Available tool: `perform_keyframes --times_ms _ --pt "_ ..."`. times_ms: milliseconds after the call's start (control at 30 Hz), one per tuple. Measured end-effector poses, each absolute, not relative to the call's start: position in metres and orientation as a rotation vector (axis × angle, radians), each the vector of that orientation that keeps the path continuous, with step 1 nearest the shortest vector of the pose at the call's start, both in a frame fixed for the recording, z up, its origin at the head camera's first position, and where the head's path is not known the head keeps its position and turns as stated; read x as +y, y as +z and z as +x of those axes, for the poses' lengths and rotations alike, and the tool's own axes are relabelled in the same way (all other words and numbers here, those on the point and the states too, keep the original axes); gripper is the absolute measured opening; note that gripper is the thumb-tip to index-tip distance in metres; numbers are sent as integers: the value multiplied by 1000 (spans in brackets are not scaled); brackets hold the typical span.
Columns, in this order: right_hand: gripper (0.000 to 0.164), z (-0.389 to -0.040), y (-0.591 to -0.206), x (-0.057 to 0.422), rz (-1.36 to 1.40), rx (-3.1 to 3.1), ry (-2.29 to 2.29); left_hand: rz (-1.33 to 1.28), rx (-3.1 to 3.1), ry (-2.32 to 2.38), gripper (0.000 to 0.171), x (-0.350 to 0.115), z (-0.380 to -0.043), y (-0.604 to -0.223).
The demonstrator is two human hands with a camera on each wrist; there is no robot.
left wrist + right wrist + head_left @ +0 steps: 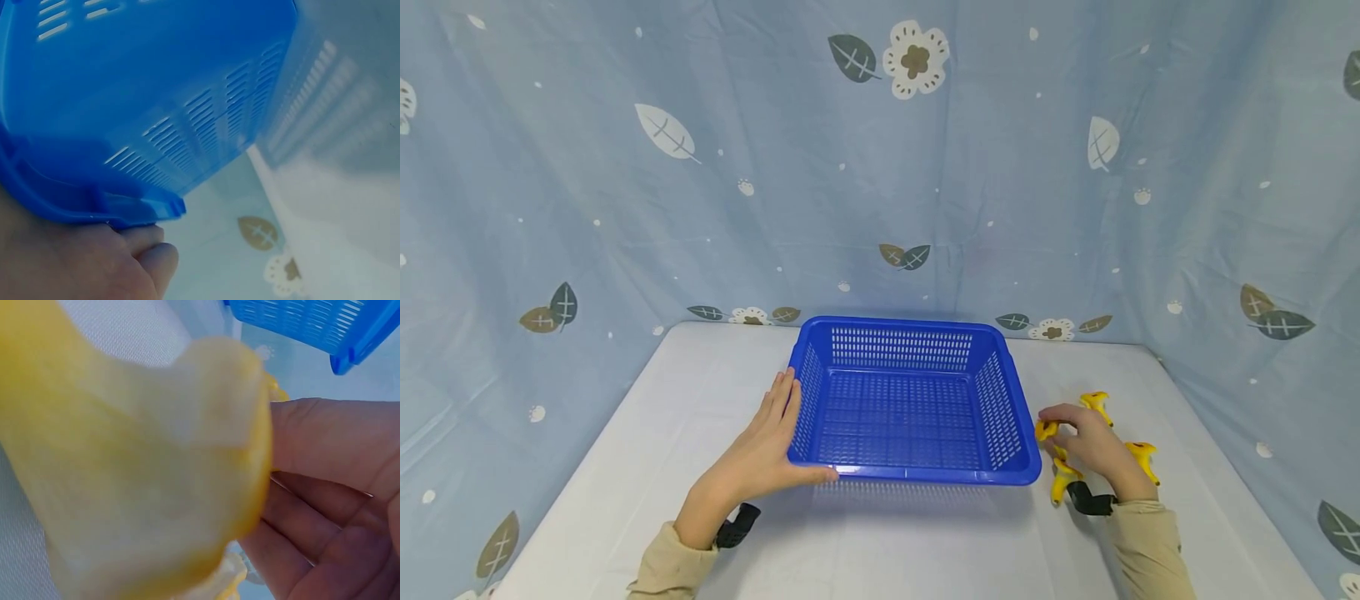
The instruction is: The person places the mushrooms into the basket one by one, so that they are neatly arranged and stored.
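A blue plastic basket (910, 475) with slotted walls stands on the white table. At its near left corner, my left hand (767, 446) rests along the rim, fingers straight on the left side and thumb along the front edge. Just right of the basket, my right hand (1086, 442) pinches a small yellow trumpet-shaped piece (1045, 430) between thumb and fingers. Another yellow piece (1064, 482) lies below that hand, near the wrist. A large, blurred yellow piece (144, 456) covers the fingertips in the right wrist view.
More yellow pieces lie around the right hand, one behind it (1096, 403) and one to its right (1142, 457). Black wrist mounts show at the left wrist (737, 527) and right wrist (1088, 500). A blue patterned curtain (880, 167) surrounds the table (895, 558).
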State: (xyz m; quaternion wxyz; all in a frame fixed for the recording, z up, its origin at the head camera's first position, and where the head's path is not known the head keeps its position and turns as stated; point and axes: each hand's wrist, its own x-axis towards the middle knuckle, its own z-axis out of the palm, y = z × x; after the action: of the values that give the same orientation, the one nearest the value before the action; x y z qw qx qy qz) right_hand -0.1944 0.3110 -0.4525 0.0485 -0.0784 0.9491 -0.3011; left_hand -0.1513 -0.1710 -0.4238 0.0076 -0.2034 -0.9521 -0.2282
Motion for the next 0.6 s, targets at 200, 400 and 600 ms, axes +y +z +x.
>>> perform_keyframes --times_ms 200,400,600 --pt "34 -195 -453 313 -325 2962 -963 -633 -2969 -711 140 -172 -151 -424" --pt "34 -197 -453 315 -377 3006 -998 -629 -2972 -720 140 -171 -151 -423" --pt "35 -196 -451 315 -378 3001 -1075 -621 -2982 -722 140 -171 -151 -424"
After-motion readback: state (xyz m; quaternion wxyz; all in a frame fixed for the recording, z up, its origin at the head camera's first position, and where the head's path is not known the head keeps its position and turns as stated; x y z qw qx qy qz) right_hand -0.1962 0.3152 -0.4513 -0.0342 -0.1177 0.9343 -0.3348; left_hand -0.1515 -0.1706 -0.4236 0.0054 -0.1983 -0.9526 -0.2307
